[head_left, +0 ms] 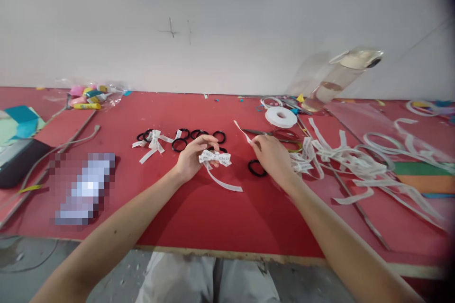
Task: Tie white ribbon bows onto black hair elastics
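1. Head view, hands. The left hand (192, 156) held a folded white ribbon bow (215, 157), its fingers closed on the bow's left end. The right hand (272, 156) pinched a short ribbon strip (242, 131) between fingers pressed together; the strip rose up and to the left from them.
2. Head view, relation. The bow sat between the two hands, just above the red surface (199, 213), its long axis running left to right. A loose tail (224, 182) trailed from it down and to the right. The strip's free end lay above and right of the bow, nearer the right hand; the two were near but apart.
3. Head view, near items. One black hair ring (256, 167) lay on the surface, touching or just under the right hand. A row of black rings (199, 134) lay behind the hands, beside a finished bow (153, 142).
4. Head view, right side. Scissors (273, 133), a tape roll (280, 117), a heap of cut ribbon (348, 156) and a tilted bottle (341, 75).
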`<state>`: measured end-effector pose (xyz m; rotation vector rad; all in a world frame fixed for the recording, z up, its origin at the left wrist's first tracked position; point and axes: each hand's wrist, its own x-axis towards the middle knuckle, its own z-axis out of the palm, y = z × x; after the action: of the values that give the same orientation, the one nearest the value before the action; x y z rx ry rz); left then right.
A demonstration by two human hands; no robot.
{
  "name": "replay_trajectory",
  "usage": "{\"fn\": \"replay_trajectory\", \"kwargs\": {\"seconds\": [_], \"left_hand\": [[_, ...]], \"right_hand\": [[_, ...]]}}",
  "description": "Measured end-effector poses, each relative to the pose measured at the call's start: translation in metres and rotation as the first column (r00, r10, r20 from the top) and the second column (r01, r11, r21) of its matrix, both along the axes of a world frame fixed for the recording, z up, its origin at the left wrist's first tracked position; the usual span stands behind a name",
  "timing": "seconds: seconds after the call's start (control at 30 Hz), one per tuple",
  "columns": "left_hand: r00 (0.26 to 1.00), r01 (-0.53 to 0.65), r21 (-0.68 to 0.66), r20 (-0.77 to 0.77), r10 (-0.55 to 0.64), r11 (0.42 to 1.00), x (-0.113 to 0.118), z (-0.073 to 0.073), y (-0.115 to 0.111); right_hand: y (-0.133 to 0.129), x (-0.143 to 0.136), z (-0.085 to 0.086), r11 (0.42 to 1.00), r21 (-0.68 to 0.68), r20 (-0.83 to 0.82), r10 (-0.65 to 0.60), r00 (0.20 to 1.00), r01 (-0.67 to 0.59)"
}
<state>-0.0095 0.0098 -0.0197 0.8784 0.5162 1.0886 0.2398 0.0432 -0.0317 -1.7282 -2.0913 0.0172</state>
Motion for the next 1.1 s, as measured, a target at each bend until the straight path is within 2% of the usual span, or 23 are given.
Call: {"fn": "replay_trajectory", "kwargs": {"seconds": [0.03, 0.07, 0.1, 0.13, 0.17, 0.23, 0.33, 0.4, 0.47, 0.5, 0.53, 0.57, 0.63, 0.7, 0.73, 0.77, 0.83, 0.9, 0.93, 0.97, 1.0, 1.03, 1.1], "left_hand": [[1.0, -0.012, 0.003, -0.001, 0.012, 1.0, -0.001, -0.001, 0.0], [1.0, -0.023, 0.007, -0.007, 0.023, 1.0, -0.002, -0.001, 0.0], [0.999, -0.032, 0.011, -0.016, 0.032, 0.999, -0.003, -0.002, 0.0], [0.999, -0.039, 0.016, -0.026, 0.039, 0.999, -0.004, -0.002, -0.001], [0.998, -0.047, 0.021, -0.036, 0.048, 0.999, -0.005, -0.002, -0.001], [0.996, -0.068, 0.032, -0.053, 0.07, 0.997, -0.006, -0.003, -0.002], [0.987, -0.135, 0.052, -0.077, 0.139, 0.989, -0.008, -0.003, -0.003], [0.971, -0.2, 0.085, -0.115, 0.209, 0.976, -0.01, -0.003, -0.004], [0.933, -0.295, 0.156, -0.168, 0.319, 0.943, -0.017, -0.001, -0.003], [0.896, -0.363, 0.208, -0.192, 0.401, 0.908, -0.023, 0.001, -0.002], [0.843, -0.444, 0.273, -0.195, 0.501, 0.854, -0.03, 0.004, -0.001], [0.768, -0.53, 0.349, -0.188, 0.612, 0.773, -0.038, 0.007, 0.0], [0.524, -0.684, 0.518, -0.141, 0.84, 0.513, -0.057, 0.012, 0.003], [0.245, -0.697, 0.654, -0.167, 0.955, 0.294, -0.075, 0.015, 0.005], [0.089, -0.653, 0.727, -0.208, 0.974, 0.215, -0.083, 0.015, 0.005], [-0.042, -0.57, 0.798, -0.269, 0.962, 0.198, -0.09, 0.014, 0.006], [-0.233, -0.401, 0.887, -0.341, 0.911, 0.23, -0.098, 0.011, 0.006], [-0.308, -0.238, 0.937, -0.324, 0.895, 0.257, -0.097, 0.007, 0.006], [-0.294, -0.161, 0.949, -0.308, 0.905, 0.271, -0.094, 0.005, 0.006], [-0.249, -0.092, 0.951, -0.308, 0.918, 0.294, -0.088, 0.004, 0.006], [-0.168, -0.023, 0.943, -0.331, 0.928, 0.332, -0.081, 0.002, 0.005], [-0.082, 0.043, 0.92, -0.386, 0.919, 0.39, -0.073, 0.0, 0.005], [0.008, 0.185, 0.848, -0.506, 0.862, 0.496, -0.056, -0.004, 0.003]], "right_hand": [[-0.001, -0.005, 0.004, 0.997, 0.009, -0.119, 0.083, 0.989, -0.082], [-0.003, -0.011, 0.009, 0.981, 0.026, -0.277, 0.193, 0.941, -0.193], [-0.006, -0.019, 0.015, 0.949, 0.022, -0.447, 0.29, 0.846, -0.314], [-0.009, -0.027, 0.02, 0.916, 0.002, -0.61, 0.319, 0.725, -0.401], [-0.014, -0.035, 0.025, 0.884, -0.017, -0.748, 0.3, 0.592, -0.468], [-0.022, -0.051, 0.031, 0.829, -0.015, -0.923, 0.203, 0.327, -0.559], [-0.032, -0.066, 0.027, 0.796, -0.005, -0.998, 0.037, 0.057, -0.606], [-0.037, -0.071, 0.019, 0.777, -0.002, -0.995, -0.064, -0.076, -0.629], [-0.04, -0.073, 0.009, 0.764, 0.007, -0.987, -0.1, -0.129, -0.645], [-0.042, -0.073, 0.004, 0.746, 0.006, -0.987, -0.104, -0.125, -0.666], [-0.044, -0.073, 0.0, 0.718, -0.009, -0.989, -0.109, -0.1, -0.696], [-0.045, -0.074, -0.004, 0.704, -0.017, -0.99, -0.113, -0.088, -0.71], [-0.047, -0.074, -0.009, 0.676, -0.018, -0.992, -0.104, -0.071, -0.736], [-0.047, -0.075, -0.011, 0.665, -0.016, -0.993, -0.098, -0.066, -0.747], [-0.047, -0.075, -0.011, 0.663, -0.018, -0.993, -0.099, -0.064, -0.749], [-0.047, -0.075, -0.011, 0.664, -0.021, -0.992, -0.104, -0.065, -0.747], [-0.045, -0.075, -0.01, 0.668, -0.029, -0.99, -0.122, -0.072, -0.744], [-0.044, -0.075, -0.009, 0.675, -0.026, -0.987, -0.136, -0.09, -0.737], [-0.044, -0.075, -0.008, 0.678, -0.021, -0.985, -0.14, -0.102, -0.735], [-0.044, -0.075, -0.008, 0.679, -0.014, -0.984, -0.141, -0.111, -0.734], [-0.044, -0.075, -0.007, 0.681, -0.007, -0.983, -0.138, -0.12, -0.733], [-0.044, -0.075, -0.007, 0.681, 0.002, -0.983, -0.133, -0.126, -0.732], [-0.044, -0.075, -0.008, 0.683, 0.017, -0.984, -0.117, -0.132, -0.73]]}}
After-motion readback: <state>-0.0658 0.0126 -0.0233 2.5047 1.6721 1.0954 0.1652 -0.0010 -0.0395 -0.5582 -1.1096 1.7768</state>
